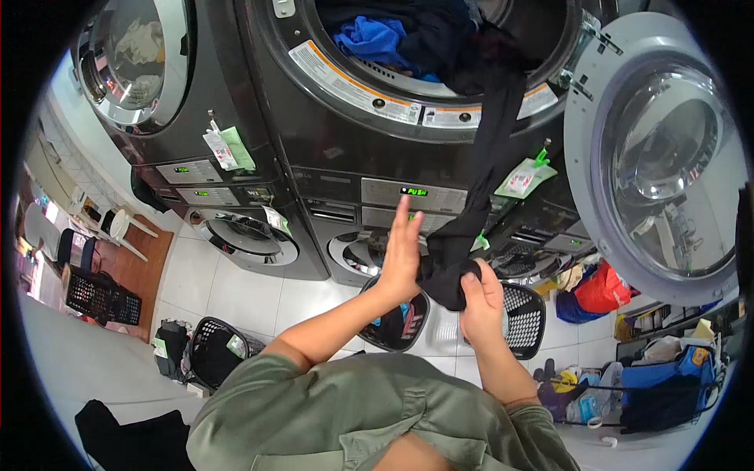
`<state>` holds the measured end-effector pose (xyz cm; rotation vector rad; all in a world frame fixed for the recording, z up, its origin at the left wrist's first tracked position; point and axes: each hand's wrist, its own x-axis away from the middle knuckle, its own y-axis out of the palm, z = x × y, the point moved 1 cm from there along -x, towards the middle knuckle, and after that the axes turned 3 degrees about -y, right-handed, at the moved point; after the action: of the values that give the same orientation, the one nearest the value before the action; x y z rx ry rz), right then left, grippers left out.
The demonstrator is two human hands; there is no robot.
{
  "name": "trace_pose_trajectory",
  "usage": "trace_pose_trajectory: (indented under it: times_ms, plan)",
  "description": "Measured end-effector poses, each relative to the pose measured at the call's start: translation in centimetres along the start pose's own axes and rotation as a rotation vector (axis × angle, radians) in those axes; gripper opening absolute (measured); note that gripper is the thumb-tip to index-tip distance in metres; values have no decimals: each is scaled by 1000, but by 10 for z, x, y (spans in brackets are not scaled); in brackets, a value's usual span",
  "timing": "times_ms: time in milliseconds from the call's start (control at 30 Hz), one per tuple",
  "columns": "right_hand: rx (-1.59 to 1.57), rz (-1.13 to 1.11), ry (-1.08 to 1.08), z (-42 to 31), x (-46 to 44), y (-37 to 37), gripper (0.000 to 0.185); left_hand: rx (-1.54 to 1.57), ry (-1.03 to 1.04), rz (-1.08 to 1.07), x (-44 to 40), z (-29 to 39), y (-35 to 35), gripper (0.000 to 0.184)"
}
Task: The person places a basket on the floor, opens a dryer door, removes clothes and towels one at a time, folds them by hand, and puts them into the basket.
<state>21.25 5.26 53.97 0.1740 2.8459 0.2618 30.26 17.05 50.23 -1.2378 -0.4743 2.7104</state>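
A long black garment [491, 149] hangs out of the open upper dryer drum [440, 86] and stretches down to my hands. My right hand [481, 302] is closed on its bunched lower end. My left hand [402, 255] is beside the cloth with fingers stretched upward, its palm side against or very near the fabric; exact contact is hard to see. Inside the drum lie more dark clothes and a bright blue piece [369, 39]. The round door [660, 157] of this machine is swung out to the right.
Below my hands stand a black laundry basket [397, 326] with clothes and another black basket [525, 318]. More machines are at left, one with a closed door [129, 55]. Further left is a black basket [212, 353]. Bags and clothes [605, 290] pile up on the right.
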Motion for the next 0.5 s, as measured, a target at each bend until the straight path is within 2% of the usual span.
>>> trace_pose_trajectory:
  times_ms: [33,67,167,200,233,267,300,333,367,400,467,500]
  plan:
    - [-234,-16,87,-5,11,1,29,-73,82,3,2,-11,12,89]
    - [-363,-61,180,-3,22,-2,27,-107,130,-10,2,-19,22,92]
    - [-566,5,554,-9,58,-1,26,-146,187,34,3,-23,41,94]
    - [-565,4,548,-6,62,-5,26,87,15,-66,-1,-27,45,88]
    - [-721,-115,666,2,65,-10,27,317,-159,-168,-9,-28,47,82]
    - [-876,-236,786,10,70,-14,28,695,-312,-130,-21,-31,56,58]
    - [-876,-237,780,18,74,-17,28,985,-610,-89,-43,-44,58,42]
    - [-899,-267,796,26,77,-20,28,1217,-568,-49,-69,-39,56,40]
    - [-921,-295,814,33,81,-23,29,983,-370,12,-95,-43,58,38]
    - [-920,-299,807,40,82,-26,29,559,-240,60,-123,-32,49,37]
    - [-935,-193,845,51,84,-32,29,399,-57,174,-181,-13,44,42]
    - [-931,-197,836,53,86,-33,29,255,122,227,-214,-12,45,44]
